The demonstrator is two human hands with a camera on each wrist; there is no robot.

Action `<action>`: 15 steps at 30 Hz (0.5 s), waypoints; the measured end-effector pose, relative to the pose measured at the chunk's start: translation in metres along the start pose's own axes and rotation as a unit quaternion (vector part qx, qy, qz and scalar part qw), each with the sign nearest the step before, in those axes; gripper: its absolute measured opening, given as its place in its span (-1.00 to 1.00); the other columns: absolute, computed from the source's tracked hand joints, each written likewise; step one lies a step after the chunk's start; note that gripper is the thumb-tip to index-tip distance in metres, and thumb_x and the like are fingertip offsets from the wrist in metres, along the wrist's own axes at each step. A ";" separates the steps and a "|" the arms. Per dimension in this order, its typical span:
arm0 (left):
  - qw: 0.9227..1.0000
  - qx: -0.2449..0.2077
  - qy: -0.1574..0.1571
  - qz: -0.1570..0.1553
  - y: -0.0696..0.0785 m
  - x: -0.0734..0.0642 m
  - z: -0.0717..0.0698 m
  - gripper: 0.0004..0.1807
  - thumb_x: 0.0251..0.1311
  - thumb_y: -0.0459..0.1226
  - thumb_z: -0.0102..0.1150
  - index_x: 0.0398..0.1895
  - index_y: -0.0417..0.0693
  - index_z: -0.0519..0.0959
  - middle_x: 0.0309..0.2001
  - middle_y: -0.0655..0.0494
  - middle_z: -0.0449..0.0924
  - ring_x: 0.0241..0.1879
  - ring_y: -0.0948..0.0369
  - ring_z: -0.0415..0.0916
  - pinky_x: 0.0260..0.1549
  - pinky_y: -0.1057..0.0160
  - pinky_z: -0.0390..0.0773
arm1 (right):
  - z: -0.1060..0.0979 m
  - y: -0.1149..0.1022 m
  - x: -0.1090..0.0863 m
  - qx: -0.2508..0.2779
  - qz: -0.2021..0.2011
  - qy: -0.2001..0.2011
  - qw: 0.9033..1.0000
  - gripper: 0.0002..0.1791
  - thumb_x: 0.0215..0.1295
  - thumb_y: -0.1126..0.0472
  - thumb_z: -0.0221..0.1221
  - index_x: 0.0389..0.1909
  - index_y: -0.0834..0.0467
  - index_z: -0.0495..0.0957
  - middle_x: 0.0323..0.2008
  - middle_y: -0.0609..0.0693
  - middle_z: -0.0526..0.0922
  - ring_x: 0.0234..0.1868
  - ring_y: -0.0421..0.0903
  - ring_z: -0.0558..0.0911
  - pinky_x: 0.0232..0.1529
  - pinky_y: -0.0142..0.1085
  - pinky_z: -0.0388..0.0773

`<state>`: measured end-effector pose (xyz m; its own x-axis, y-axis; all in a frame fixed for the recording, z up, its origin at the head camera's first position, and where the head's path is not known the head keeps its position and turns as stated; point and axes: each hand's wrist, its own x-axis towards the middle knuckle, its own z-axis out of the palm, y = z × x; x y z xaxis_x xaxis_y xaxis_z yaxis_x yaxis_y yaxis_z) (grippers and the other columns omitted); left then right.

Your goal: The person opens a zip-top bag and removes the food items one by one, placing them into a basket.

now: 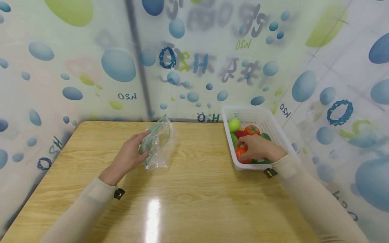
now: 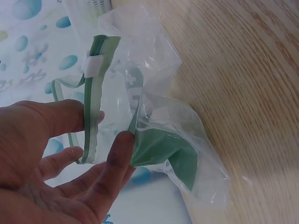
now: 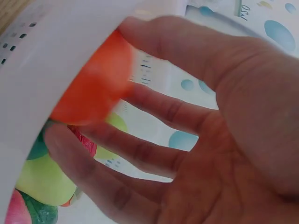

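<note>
On the left, a clear zip bag (image 1: pixel 159 145) with green printed patches stands upright, its mouth gaping. My left hand (image 1: pixel 130 153) holds it at the mouth, thumb at the green zip strip (image 2: pixel 93 88) and fingers spread along the opening. A white slider (image 2: pixel 93 66) sits on that strip. Over at the right, my right hand (image 1: pixel 258 146) reaches into a white plastic basket (image 1: pixel 276 130). Its thumb and fingers curl round an orange-red persimmon (image 1: pixel 243 156), close to the near wall of the basket.
Another persimmon (image 1: pixel 252 130), a green apple (image 1: pixel 234 125) and several other green and red pieces lie in the basket. The wooden table (image 1: pixel 194 202) ends at a wall covering (image 1: pixel 194 91) printed with bubbles, which also runs along the right side.
</note>
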<state>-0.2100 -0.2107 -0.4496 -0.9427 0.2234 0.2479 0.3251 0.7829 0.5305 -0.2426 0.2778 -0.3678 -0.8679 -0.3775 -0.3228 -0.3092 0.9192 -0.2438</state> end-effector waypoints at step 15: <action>1.000 -0.009 0.007 0.003 -0.002 0.000 0.002 -0.16 0.40 -0.49 0.48 0.73 -0.24 0.43 0.45 -0.56 0.60 0.19 -0.36 0.77 -0.03 -0.18 0.81 | 0.003 0.003 0.001 0.063 0.006 0.047 0.997 -0.47 0.67 -0.02 0.37 0.42 0.25 0.67 0.33 0.32 0.79 -0.25 -0.03 0.72 -0.37 -0.20 0.72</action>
